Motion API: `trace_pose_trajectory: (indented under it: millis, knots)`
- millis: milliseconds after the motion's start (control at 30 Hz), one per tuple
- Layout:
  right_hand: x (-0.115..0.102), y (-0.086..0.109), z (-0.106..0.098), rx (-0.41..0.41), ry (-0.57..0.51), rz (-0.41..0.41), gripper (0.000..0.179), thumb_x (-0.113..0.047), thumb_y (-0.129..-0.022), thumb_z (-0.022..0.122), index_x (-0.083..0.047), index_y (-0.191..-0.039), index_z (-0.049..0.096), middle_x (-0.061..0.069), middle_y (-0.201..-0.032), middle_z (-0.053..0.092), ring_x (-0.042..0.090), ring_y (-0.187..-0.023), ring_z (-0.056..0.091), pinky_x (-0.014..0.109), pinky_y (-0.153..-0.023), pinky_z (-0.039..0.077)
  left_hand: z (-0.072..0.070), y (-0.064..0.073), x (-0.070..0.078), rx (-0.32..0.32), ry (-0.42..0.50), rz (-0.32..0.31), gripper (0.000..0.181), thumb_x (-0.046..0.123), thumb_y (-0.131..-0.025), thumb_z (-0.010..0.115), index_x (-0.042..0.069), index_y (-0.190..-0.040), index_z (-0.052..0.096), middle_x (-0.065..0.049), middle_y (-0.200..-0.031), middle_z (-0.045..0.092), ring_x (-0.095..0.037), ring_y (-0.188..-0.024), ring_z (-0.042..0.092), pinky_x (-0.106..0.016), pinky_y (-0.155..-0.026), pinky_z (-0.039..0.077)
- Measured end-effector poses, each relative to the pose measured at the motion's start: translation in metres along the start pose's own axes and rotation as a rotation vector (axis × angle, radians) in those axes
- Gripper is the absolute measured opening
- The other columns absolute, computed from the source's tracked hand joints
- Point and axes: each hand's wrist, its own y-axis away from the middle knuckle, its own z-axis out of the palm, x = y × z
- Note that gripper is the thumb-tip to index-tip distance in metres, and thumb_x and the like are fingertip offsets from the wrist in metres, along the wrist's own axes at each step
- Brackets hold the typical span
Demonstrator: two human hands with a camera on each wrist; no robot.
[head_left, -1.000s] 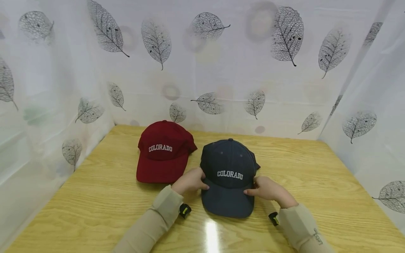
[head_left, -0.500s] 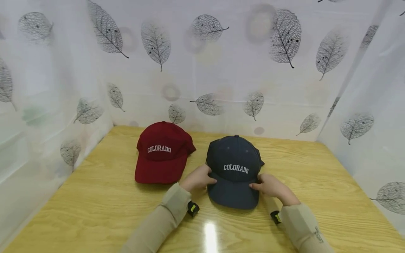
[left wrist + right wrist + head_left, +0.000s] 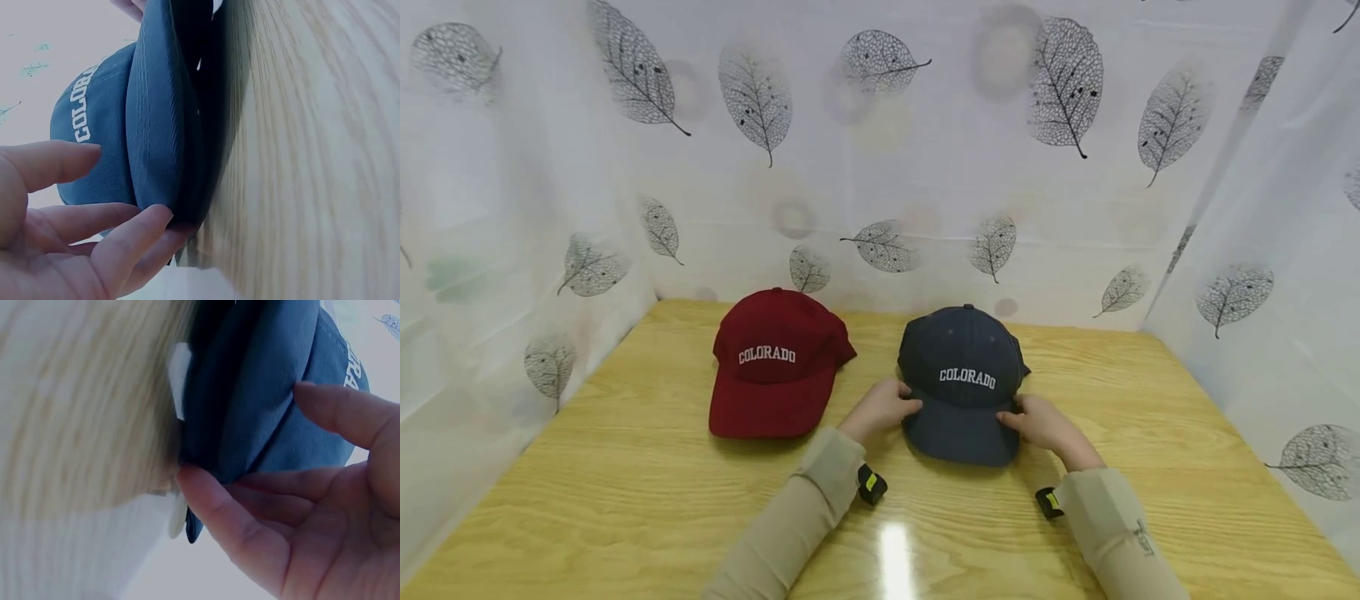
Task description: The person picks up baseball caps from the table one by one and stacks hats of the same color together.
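Note:
A navy baseball cap (image 3: 964, 354) with white "COLORADO" lettering stands on the table, right of centre in the head view, its brim toward me. My left hand (image 3: 882, 408) holds its left side where brim meets crown, the thumb above the brim. On the opposite side my right hand (image 3: 1043, 427) grips the cap in the same way, thumb tip at the brim's top. In the left wrist view, fingertips touch the edge of the brim (image 3: 159, 125). Fingers of the right hand (image 3: 269, 519) lie against the cap's side in the right wrist view.
To the left sits a dark red baseball cap (image 3: 775, 367) with the same lettering, a short gap from the navy one. Both rest on a wood-grain table (image 3: 625, 500). A leaf-patterned white curtain (image 3: 880, 167) closes off the back and sides.
Both hands have slid the navy cap away from me and a little to the right. The red cap has stayed in place, while the head view has shifted slightly.

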Motion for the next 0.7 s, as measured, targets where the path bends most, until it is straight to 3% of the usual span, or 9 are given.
trace_pose_trajectory:
  millis: [100, 200, 300, 400, 533, 700]
  knots:
    - [0.0005, -0.0015, 0.0001, 0.023, 0.001, 0.013, 0.050, -0.017, -0.089, 0.049, 0.024, -0.116, 0.037, 0.037, -0.111, 0.046, 0.045, -0.102, 0.046, 0.048, -0.082, 0.039, 0.0037, -0.0032, -0.0002, 0.012, 0.037, -0.012, 0.020, 0.015, -0.084, 0.058, -0.002, -0.074, 0.060, 0.000, -0.061, 0.041, -0.013, -0.057, 0.038, -0.025, -0.053, 0.033]
    - [0.0012, -0.0018, 0.0008, 0.034, -0.022, 0.021, 0.054, -0.017, -0.090, 0.047, 0.025, -0.119, 0.030, 0.040, -0.118, 0.037, 0.049, -0.110, 0.038, 0.051, -0.087, 0.035, 0.0065, -0.0055, -0.0001, 0.013, 0.061, -0.014, 0.021, 0.015, -0.085, 0.058, 0.000, -0.070, 0.056, 0.001, -0.058, 0.036, -0.013, -0.054, 0.036, -0.024, -0.050, 0.031]
    - [0.0022, -0.0020, 0.0014, 0.038, -0.040, 0.013, 0.057, -0.019, -0.091, 0.046, 0.025, -0.121, 0.027, 0.041, -0.120, 0.035, 0.049, -0.110, 0.036, 0.052, -0.087, 0.034, 0.0072, -0.0057, 0.0010, 0.015, 0.059, -0.006, 0.020, 0.014, -0.084, 0.058, -0.003, -0.074, 0.060, -0.001, -0.062, 0.047, -0.014, -0.057, 0.041, -0.026, -0.053, 0.037]
    - [0.0026, -0.0021, 0.0017, 0.035, -0.043, 0.005, 0.060, -0.021, -0.091, 0.047, 0.025, -0.122, 0.026, 0.041, -0.121, 0.034, 0.050, -0.111, 0.035, 0.052, -0.088, 0.034, 0.0063, -0.0047, 0.0035, 0.015, 0.047, -0.011, 0.025, 0.015, -0.085, 0.057, -0.008, -0.094, 0.063, -0.012, -0.088, 0.060, -0.019, -0.078, 0.053, -0.032, -0.070, 0.044]
    - [0.0017, -0.0024, 0.0018, 0.034, -0.027, 0.012, 0.061, -0.023, -0.091, 0.047, 0.025, -0.122, 0.026, 0.041, -0.121, 0.034, 0.049, -0.112, 0.035, 0.052, -0.089, 0.033, 0.0051, -0.0044, 0.0047, 0.000, 0.051, -0.037, 0.037, 0.017, -0.086, 0.056, -0.011, -0.109, 0.056, -0.021, -0.111, 0.055, -0.028, -0.102, 0.051, -0.039, -0.086, 0.041]
    - [-0.0054, 0.0006, 0.0014, 0.170, 0.042, 0.031, 0.043, -0.015, -0.088, 0.047, 0.019, -0.114, 0.045, 0.034, -0.109, 0.049, 0.043, -0.098, 0.050, 0.047, -0.078, 0.042, 0.0023, -0.0009, 0.0030, -0.015, 0.053, -0.038, 0.045, 0.022, -0.087, 0.056, -0.010, -0.117, 0.050, -0.021, -0.119, 0.050, -0.030, -0.110, 0.046, -0.040, -0.089, 0.038]
